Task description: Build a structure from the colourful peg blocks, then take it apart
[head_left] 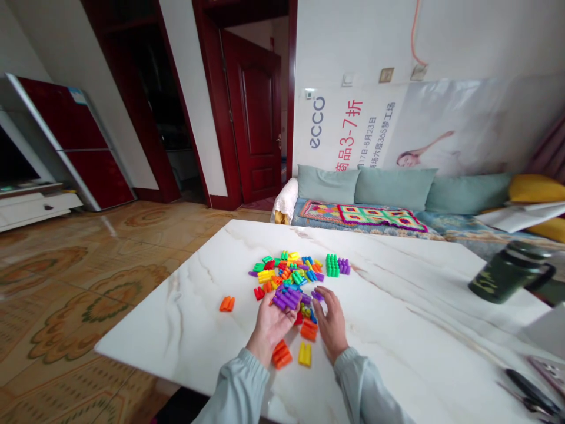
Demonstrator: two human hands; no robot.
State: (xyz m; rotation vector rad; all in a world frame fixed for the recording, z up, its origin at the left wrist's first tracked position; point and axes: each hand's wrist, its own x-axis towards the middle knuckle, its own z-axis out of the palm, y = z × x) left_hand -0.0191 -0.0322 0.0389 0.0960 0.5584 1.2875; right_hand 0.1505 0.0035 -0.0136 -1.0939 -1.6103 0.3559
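Observation:
My left hand (270, 323) is turned palm up, its fingers curled round a joined cluster of purple tube-shaped plastic toy blocks (286, 297). My right hand (331, 321) is to the right of it, with a small purple block (316, 295) between thumb and fingertips. Behind both hands spreads a loose pile of coloured tube-shaped blocks (267, 275). Orange blocks (281, 354) and a yellow block (305, 354) lie between my forearms. Past the pile, at its right, a green block group (332, 265) stands beside a purple group (344, 267).
A white marble-patterned table (176, 330) carries the blocks. One orange block (227, 304) lies apart on the left. A dark green mug (507, 274) stands at the right, with black-handled scissors (532, 391) near the right front. Beyond the table is a sofa with cushions (395, 188).

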